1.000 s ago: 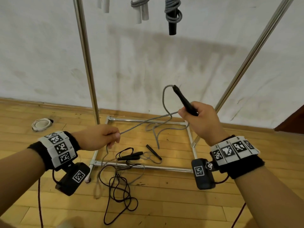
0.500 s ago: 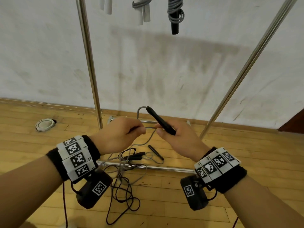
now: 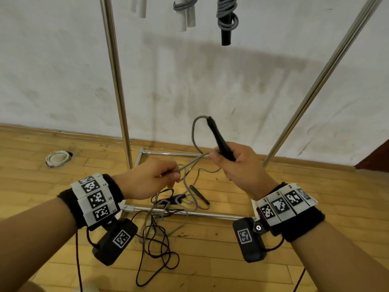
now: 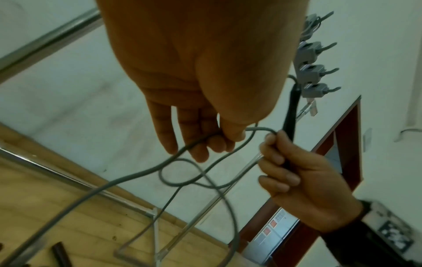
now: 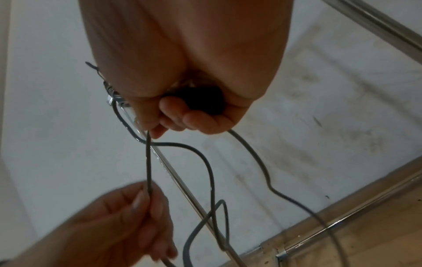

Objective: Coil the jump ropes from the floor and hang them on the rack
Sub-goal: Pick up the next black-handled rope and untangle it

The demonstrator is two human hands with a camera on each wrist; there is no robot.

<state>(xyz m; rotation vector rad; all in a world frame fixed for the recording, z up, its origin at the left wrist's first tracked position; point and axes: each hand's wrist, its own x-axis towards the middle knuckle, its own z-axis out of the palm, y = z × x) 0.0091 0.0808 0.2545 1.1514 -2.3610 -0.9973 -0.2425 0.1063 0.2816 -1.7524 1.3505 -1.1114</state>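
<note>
My right hand (image 3: 235, 163) grips the black handle (image 3: 220, 139) of a grey jump rope (image 3: 194, 133) and also pinches a loop of its cord against the handle. To its left, my left hand (image 3: 153, 178) pinches the same grey cord (image 4: 137, 175) between thumb and fingers. From both hands the cord trails down to the floor, where its other black handle (image 3: 199, 194) lies inside the rack base. A dark jump rope (image 3: 160, 249) lies tangled on the wooden floor below my hands. Coiled ropes (image 3: 226, 15) hang at the top of the rack.
The rack's two steel uprights (image 3: 114, 76) (image 3: 328, 74) rise in front of a white wall, and its base frame (image 3: 181, 211) lies on the floor. A white coiled rope (image 3: 57, 158) sits by the wall at left. Grey hooks (image 4: 312, 72) line the top rail.
A second ago the hands were wide apart with the cord stretched between them. They came together, and now the left hand has drawn away again, down and left, along the cord.
</note>
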